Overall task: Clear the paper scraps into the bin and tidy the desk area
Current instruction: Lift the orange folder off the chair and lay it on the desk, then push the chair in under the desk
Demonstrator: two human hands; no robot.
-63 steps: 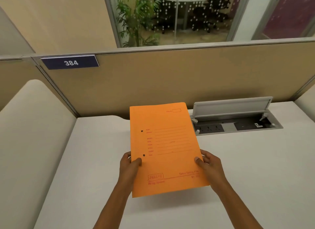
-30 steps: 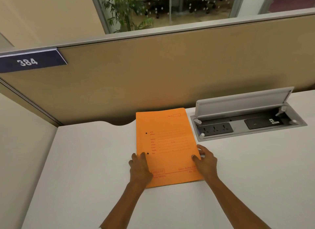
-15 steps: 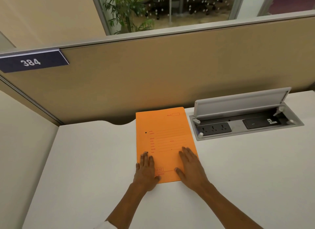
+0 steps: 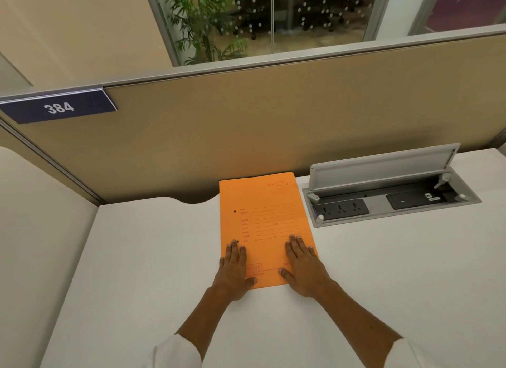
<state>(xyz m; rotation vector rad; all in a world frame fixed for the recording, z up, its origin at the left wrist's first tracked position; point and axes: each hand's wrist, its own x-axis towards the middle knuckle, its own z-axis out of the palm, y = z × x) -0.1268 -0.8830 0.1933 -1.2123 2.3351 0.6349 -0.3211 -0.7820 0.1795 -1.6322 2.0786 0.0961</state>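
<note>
An orange file folder (image 4: 262, 217) lies flat on the white desk (image 4: 137, 258), its far edge against the beige partition. My left hand (image 4: 234, 269) rests palm down on the folder's near left corner, fingers straight and together. My right hand (image 4: 304, 263) lies flat on the near right corner, fingers slightly spread. Neither hand grips anything. No paper scraps and no bin are in view.
An open grey socket box (image 4: 383, 192) with its lid raised is set into the desk right of the folder. A beige partition (image 4: 273, 116) with a blue plate reading 384 (image 4: 59, 107) closes off the back. A cream side panel (image 4: 32, 230) stands at left.
The folder was held up in both hands, then laid down on the desk. My hands let go of its sides and now press flat on its near end.
</note>
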